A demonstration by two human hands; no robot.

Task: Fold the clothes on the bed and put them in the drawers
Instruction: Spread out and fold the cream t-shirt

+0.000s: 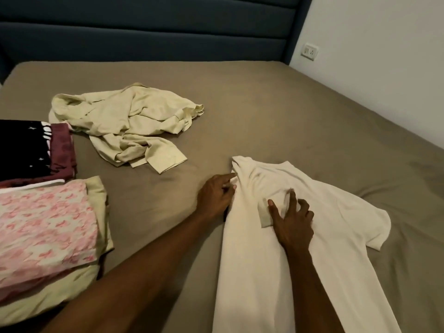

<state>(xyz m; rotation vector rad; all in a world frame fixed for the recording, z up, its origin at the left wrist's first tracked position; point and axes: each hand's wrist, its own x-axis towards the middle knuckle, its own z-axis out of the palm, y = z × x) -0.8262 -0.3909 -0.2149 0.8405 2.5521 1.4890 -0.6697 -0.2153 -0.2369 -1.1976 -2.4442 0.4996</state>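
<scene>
Far left edge of the bed: a stack of folded clothes, pink patterned fabric [45, 227] on top of a pale yellow-green folded piece [98, 203], reaching the left frame edge. Just behind it, a second stack: black printed cloth [22, 147] over a maroon folded garment [63, 147].

Behind and right of the stacks: a crumpled pale yellow long-sleeved shirt [129, 123], unfolded, one cuff pointing toward the bed centre. Bare taupe bedsheet [276, 104] lies open between this shirt and the hands, and more open sheet runs beyond to the dark blue padded headboard [144, 37].

Left hand [216, 195]: forearm comes in diagonally from the lower left, hand low on the sheet at the left edge of the white short-sleeved T-shirt [324, 212], fingers curled onto the shirt's folded side near the shoulder. Grip looks clamped on that edge; the fingertips are partly hidden in cloth.

White T-shirt lies flat, right of centre, neck end away from the person, left side folded inward, right sleeve spread out on the sheet, hem running off the bottom edge.

Right hand [292, 222]: palm down on the shirt's chest, fingers spread apart and straight, pressing the folded sleeve flat; grip not closed on anything.

Far right: white wall [384, 80] hard against the bed, with a wall socket [310, 52] near the headboard
</scene>
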